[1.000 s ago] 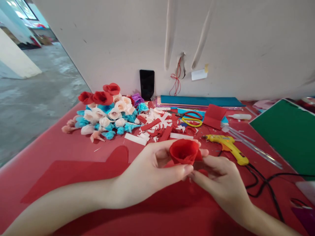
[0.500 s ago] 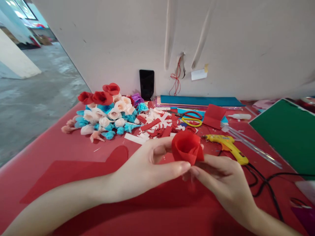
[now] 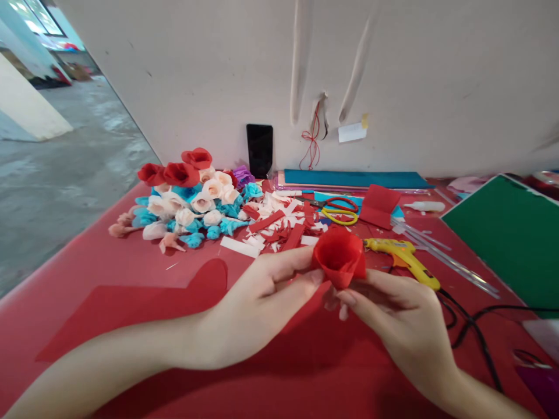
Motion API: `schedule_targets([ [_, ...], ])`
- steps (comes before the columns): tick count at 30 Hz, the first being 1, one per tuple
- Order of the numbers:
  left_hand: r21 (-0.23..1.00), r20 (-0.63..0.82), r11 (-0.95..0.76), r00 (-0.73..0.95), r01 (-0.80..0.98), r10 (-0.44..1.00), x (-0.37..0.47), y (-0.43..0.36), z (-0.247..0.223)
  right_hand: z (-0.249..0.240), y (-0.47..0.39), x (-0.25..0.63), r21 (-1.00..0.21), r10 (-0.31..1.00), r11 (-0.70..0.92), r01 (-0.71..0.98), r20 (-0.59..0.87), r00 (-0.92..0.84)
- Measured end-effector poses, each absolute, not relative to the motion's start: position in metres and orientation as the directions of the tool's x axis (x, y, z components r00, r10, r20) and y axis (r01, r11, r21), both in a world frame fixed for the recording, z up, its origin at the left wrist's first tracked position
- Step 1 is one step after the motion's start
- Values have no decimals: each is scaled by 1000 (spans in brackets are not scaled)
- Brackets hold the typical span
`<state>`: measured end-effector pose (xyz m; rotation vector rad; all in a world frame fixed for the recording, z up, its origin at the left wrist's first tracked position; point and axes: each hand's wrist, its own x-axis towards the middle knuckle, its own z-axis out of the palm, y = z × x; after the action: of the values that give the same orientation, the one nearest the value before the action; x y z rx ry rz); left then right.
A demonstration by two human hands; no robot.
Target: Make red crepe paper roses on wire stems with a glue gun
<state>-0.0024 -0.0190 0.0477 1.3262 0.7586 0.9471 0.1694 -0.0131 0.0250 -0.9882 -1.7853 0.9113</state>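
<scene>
A red paper flower (image 3: 339, 256), rolled into a cup with its opening facing up, is held between both hands above the red table. My left hand (image 3: 266, 302) pinches its left side between thumb and fingers. On the right and at the base, my right hand (image 3: 399, 317) grips it, thumb in front and fingers partly hidden behind. Red paper (image 3: 126, 314) lies flat left of and partly behind my left forearm. Just behind the hands is a pile of red and white paper scraps (image 3: 283, 218).
Finished paper flowers (image 3: 187, 203) are heaped at the back left. A yellow glue gun (image 3: 408, 262) with a black cord (image 3: 478, 334), scissors (image 3: 339, 216) and a green board (image 3: 510, 244) occupy the right side. A black phone (image 3: 260, 150) leans against the wall (image 3: 209, 75).
The red flower has shifted slightly right. My left thumb has drawn back from its front to its left side, and my right hand has moved a little to the right.
</scene>
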Motion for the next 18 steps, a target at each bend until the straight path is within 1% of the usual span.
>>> schedule_targets([
  [7,988,81,-15,435,-152,897,-2,-19,46,24,-14,169,-885,898,407,227,343,-275],
  [15,994,84,-46,431,-98,899,-1,-20,46,21,-14,169,-875,899,417,245,357,-254],
  [18,994,93,-56,433,-98,897,-2,-20,43,24,-13,170,-886,909,392,249,332,-252],
])
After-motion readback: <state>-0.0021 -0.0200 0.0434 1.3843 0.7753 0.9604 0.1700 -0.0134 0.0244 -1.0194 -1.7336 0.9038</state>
